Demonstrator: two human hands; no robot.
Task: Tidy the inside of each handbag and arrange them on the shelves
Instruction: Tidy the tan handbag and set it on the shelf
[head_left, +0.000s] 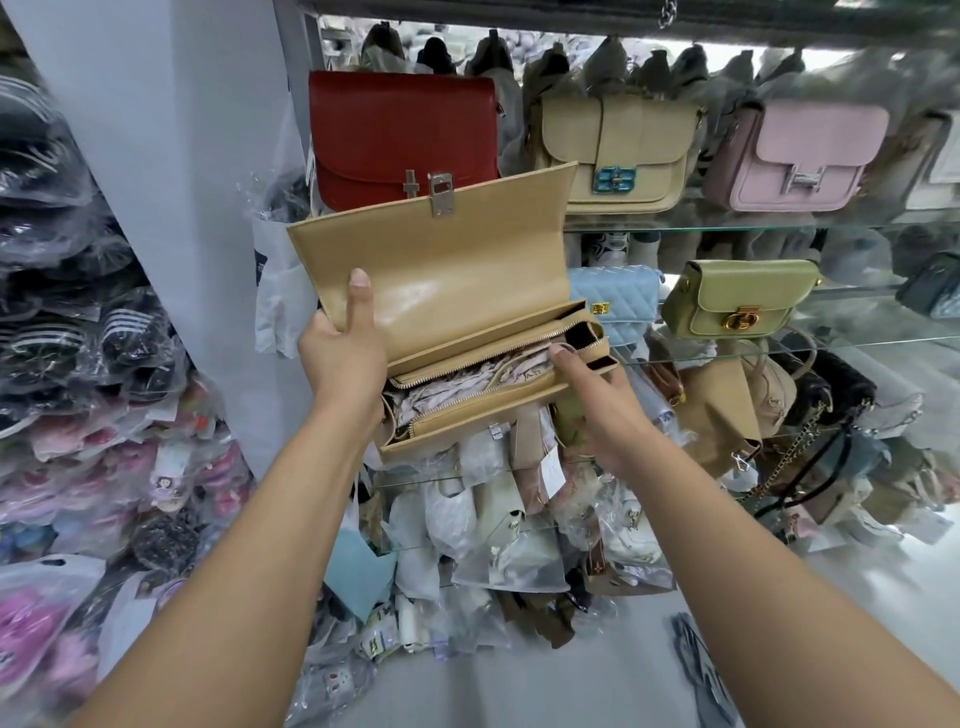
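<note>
A tan handbag is held up in front of the shelves with its flap lifted and its zipped middle pocket open. Crumpled stuffing paper fills that pocket. My left hand grips the bag's left end, with the thumb up along the inside of the flap. My right hand holds the bag's right end, its thumb at the open pocket touching the paper. On the upper glass shelf stand a red bag, a beige bag and a pink bag.
A light blue quilted bag and an olive green bag sit on the middle shelf. Lower shelves and the floor hold several bags in plastic wrap. Stacks of plastic-wrapped goods fill the left side. A grey pillar stands left of the shelves.
</note>
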